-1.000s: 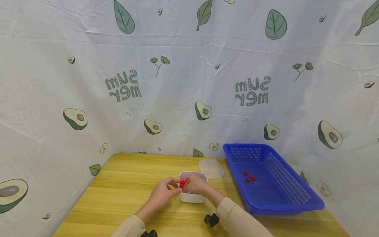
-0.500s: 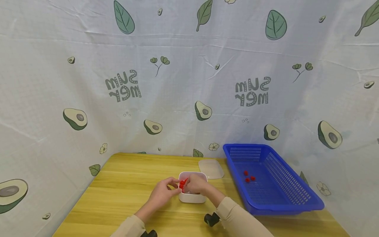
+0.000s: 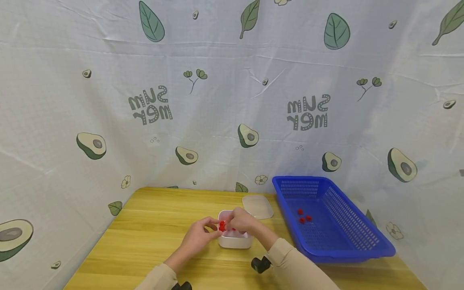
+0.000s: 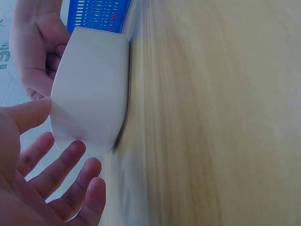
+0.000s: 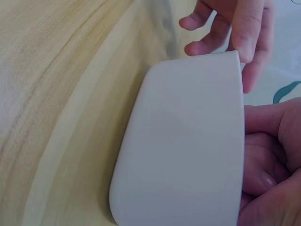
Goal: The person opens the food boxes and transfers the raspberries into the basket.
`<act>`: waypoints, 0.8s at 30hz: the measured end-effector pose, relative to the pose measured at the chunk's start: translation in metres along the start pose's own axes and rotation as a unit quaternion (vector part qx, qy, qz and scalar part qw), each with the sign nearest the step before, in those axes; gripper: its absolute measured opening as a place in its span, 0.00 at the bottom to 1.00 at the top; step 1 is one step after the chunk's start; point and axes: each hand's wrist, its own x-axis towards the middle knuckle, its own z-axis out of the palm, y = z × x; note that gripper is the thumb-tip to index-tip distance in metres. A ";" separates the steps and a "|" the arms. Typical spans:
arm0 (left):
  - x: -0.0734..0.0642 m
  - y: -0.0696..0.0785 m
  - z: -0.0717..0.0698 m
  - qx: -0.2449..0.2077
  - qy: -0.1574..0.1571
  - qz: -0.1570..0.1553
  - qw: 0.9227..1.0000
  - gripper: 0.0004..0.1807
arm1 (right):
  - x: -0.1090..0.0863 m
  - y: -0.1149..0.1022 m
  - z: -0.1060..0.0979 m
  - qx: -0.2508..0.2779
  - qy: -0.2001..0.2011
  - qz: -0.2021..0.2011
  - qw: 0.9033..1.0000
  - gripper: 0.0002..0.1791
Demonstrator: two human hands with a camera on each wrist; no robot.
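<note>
A small white box [image 3: 235, 242] with an open top stands on the wooden table, and small red pieces [image 3: 222, 226] lie inside it at the left. My left hand [image 3: 200, 235] holds the box's left end, its thumb at the near rim corner and its index finger farther back; in the left wrist view the other fingers bend loosely by the wall. My right hand [image 3: 242, 221] is over the box, fingers curled and pointing down past the rim. A bit of red shows just under those fingers. The box wall hides the fingertips in the right wrist view [image 5: 265, 165], so I cannot tell what they hold.
A blue perforated basket [image 3: 307, 245] stands at the right with 3 small red pieces [image 3: 302, 220] on its floor. Behind the box lies a flat translucent lid [image 3: 258, 206]. A white printed curtain [image 3: 217, 100] hangs behind the table [image 3: 163, 209].
My right hand has lifted a little inside the box, uncovering more of its interior and a bit of red below the fingers. The left hand stays at the box's left end.
</note>
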 end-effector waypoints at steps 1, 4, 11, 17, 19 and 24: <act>0.000 0.000 0.000 0.001 0.000 0.000 1.000 0.19 | -0.001 0.000 -0.001 0.003 -0.002 -0.001 1.000 0.04; 0.000 0.000 0.000 0.002 0.001 -0.001 1.000 0.19 | -0.003 -0.001 -0.006 0.006 -0.002 0.005 1.000 0.03; 0.002 -0.001 0.001 -0.004 -0.001 -0.010 1.000 0.19 | -0.011 -0.006 -0.024 0.001 0.008 0.001 1.000 0.08; 0.001 0.001 0.000 -0.005 -0.002 -0.016 1.000 0.19 | -0.017 -0.010 -0.040 -0.008 0.023 0.004 1.000 0.11; 0.000 0.001 -0.001 -0.003 -0.002 -0.015 1.000 0.19 | -0.018 -0.010 -0.045 -0.004 0.029 0.010 1.000 0.10; 0.000 0.003 -0.001 -0.003 -0.004 -0.012 1.000 0.19 | -0.021 -0.008 -0.057 0.022 0.037 0.021 0.999 0.06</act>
